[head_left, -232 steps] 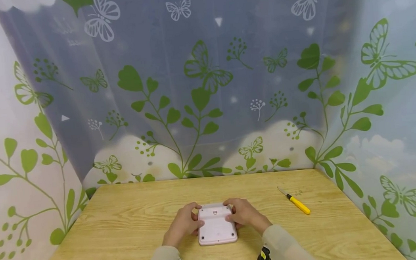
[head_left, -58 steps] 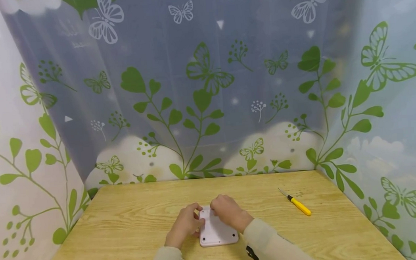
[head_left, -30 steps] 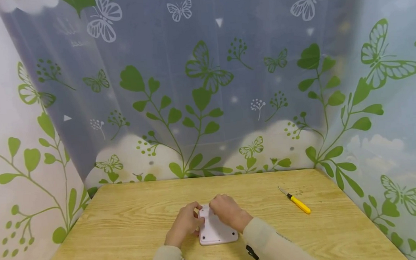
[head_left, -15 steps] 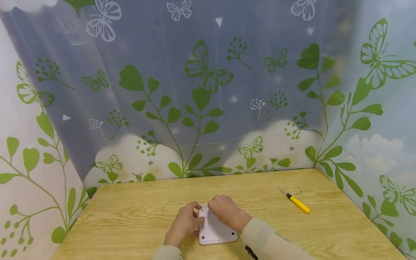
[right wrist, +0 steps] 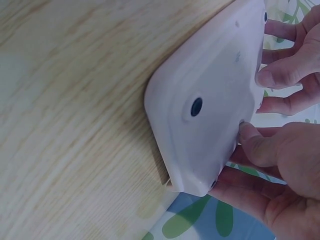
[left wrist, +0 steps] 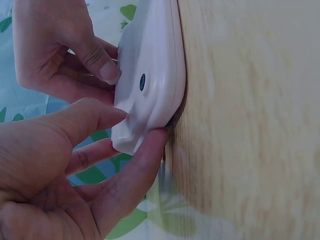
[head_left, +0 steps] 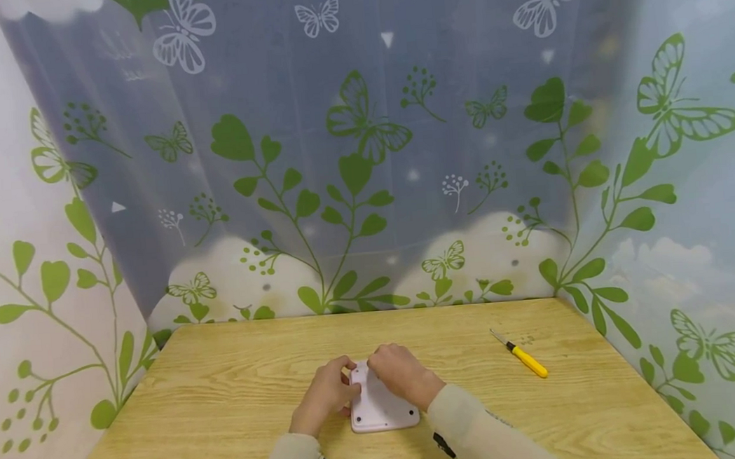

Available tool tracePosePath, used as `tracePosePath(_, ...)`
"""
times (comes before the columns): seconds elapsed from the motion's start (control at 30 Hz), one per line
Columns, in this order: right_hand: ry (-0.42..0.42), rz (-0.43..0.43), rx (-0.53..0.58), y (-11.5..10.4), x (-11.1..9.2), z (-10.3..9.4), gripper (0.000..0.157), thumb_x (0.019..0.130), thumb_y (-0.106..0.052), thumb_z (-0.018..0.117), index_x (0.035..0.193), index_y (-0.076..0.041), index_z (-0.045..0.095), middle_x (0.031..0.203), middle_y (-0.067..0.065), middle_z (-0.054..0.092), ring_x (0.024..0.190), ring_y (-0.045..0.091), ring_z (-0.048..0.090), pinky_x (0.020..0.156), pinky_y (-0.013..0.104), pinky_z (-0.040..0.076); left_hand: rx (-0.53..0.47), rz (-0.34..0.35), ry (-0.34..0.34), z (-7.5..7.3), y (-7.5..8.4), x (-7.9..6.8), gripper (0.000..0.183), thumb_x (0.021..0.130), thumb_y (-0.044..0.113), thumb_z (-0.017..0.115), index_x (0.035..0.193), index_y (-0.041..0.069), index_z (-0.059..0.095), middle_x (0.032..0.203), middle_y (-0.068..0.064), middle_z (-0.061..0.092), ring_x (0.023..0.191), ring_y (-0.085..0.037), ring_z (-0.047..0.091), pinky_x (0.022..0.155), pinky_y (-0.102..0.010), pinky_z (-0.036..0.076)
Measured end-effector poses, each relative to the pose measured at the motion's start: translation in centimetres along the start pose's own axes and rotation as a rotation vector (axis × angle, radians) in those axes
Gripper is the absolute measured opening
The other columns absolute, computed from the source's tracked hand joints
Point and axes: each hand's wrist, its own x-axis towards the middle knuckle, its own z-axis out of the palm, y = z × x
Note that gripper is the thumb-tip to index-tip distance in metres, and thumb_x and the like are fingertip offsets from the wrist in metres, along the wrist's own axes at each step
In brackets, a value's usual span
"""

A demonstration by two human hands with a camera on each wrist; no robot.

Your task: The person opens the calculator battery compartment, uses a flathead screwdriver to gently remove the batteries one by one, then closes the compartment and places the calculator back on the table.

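Case of pale pink plastic (head_left: pixel 373 409) lies on the wood-grain table (head_left: pixel 238 385), its smooth, pale face up, with a dark dot (head_left: pixel 358 419) at each of its two near corners. The left hand (head_left: pixel 329 398) grips the case by its left side — thumb on the face, fingers bent against the edge. At the far end of the case, the right hand (head_left: pixel 401 373) holds on with bent fingers at the rim, its thumb pressing on the face; what lies beneath that thumb cannot be told.

Right of the case and somewhat beyond it, well apart, rests a screwdriver (head_left: pixel 530 361) with a yellow handle, its tip pointing away; by its shaft are brownish specks (head_left: pixel 527 339), too small to make out. Beige sleeves (head_left: pixel 480 426) come in on the near side of the case. Past it hangs a curtain (head_left: pixel 282 66) — blue-grey, printed with green leaves and butterflies.
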Motion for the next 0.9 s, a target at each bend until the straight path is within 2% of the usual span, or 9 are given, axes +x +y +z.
tracePosePath(0.63,-0.020,-0.009,-0.062,-0.21,-0.22,0.17,0.007,0.097,-0.010,0.070,0.096,-0.013,0.076,0.089,0.004,0.075,0.082,0.015,0.072,0.068,0.023,0.062,0.016,-0.024,0.003,0.32,-0.29,0.08,0.037,0.093,0.003,0.071,0.128,0.001,0.059,0.093,-0.013,0.058,0.073,-0.021,0.060,0.056,-0.030,0.062)
tracePosePath(0.9,-0.006,-0.025,-0.098,-0.21,-0.22,-0.01,0.006,0.098,-0.011,0.070,0.094,-0.012,0.074,0.087,0.004,0.073,0.080,0.014,0.071,0.067,0.022,0.061,0.013,-0.011,0.013,0.26,-0.25,0.11,0.037,0.092,0.002,0.071,0.127,0.000,0.059,0.092,-0.013,0.058,0.072,-0.021,0.060,0.055,-0.030,0.062)
